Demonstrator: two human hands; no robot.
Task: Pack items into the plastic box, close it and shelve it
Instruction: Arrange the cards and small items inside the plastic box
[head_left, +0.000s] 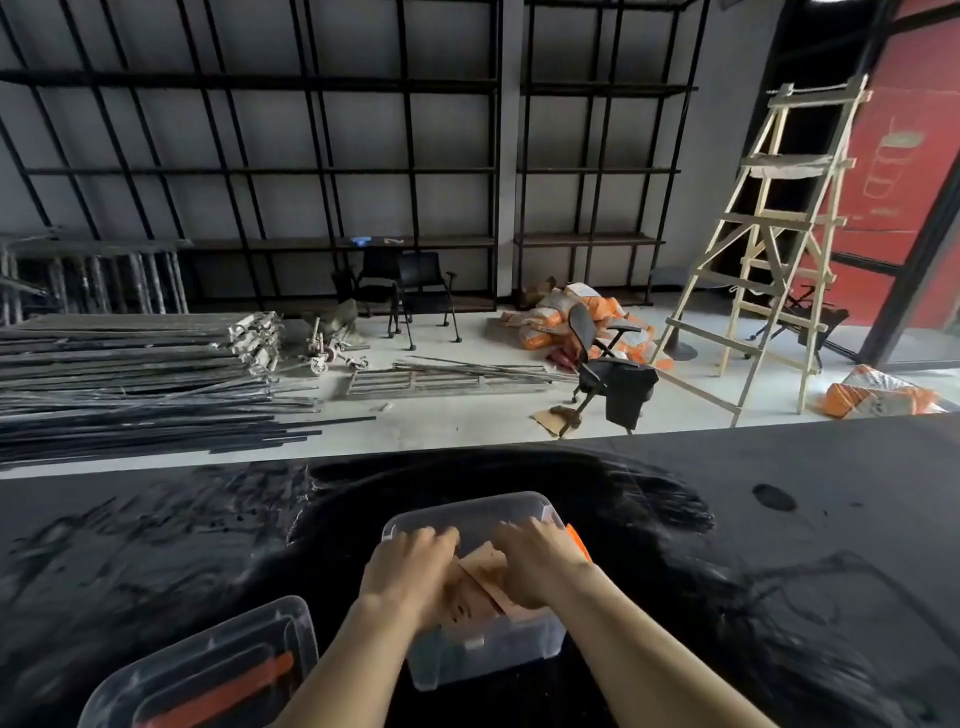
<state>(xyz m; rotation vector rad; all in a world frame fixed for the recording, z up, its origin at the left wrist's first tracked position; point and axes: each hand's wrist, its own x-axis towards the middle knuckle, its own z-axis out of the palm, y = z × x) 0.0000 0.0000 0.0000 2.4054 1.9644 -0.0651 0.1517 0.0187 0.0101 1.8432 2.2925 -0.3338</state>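
Both hands' grip (410, 571) (540, 561) closed on brown cards (480, 582) inside plastic box (483, 660)

An unfinished storeroom: bare shelving (249, 171), wooden ladder (779, 244), stacked metal bars (130, 384).

Bare forearms, sleeveless, ringless hands

**Both hands reach forward, side by side**

Two bare forearms run up from the bottom edge and draw closer toward the wrists. The left hand (410, 569) is palm down, knuckles up, its fingers curled forward and downward. The right hand (545, 558) sits just beside it, also palm down, fingers bent and angled toward the left hand. Whether either hand is gripping anything cannot be told; the fingertips are blurred.
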